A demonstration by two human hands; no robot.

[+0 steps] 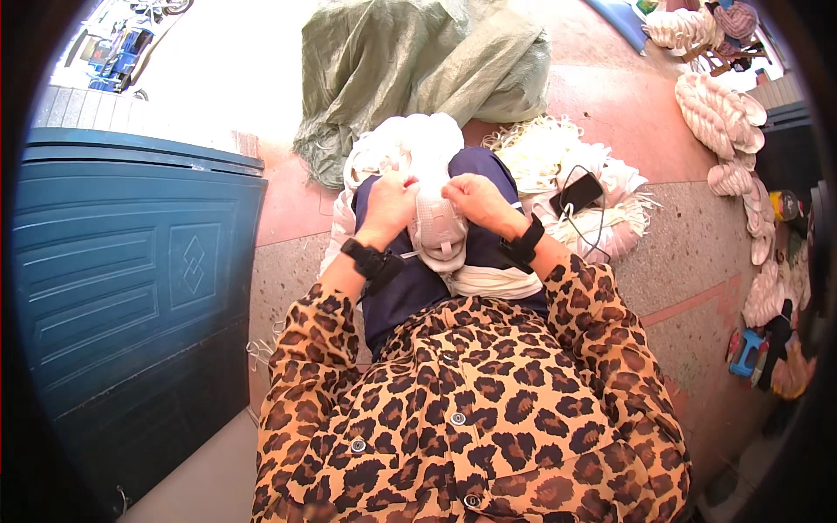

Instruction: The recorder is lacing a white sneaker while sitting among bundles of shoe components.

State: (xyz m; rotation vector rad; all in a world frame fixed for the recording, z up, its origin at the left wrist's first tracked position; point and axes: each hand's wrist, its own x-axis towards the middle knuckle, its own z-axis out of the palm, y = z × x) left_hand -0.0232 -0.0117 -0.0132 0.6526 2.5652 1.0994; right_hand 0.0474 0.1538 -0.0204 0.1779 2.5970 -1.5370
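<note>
Currently both my hands are up at a pale shoe (438, 234), which sits between my thighs with its rounded end toward me. My left hand (390, 207) is at the shoe's left side and my right hand (479, 202) at its right, the two near each other but apart. The fingers of each are curled in, tips drawn close to the thumb; I cannot tell whether either pinches a thread or lace, as anything so thin is lost here. Just beyond the shoe lies a white heap (392, 144), and past that a crumpled green tarp (410, 65). To the right of my knees, a pile of cream strands (545, 148) spreads over the floor (645, 253), with a black device (579, 193) and its cable (600, 228) on pale cloth beside it. Pale bundles (713, 113) line the far right, and a blue door (131, 261) stands on my left.
</note>
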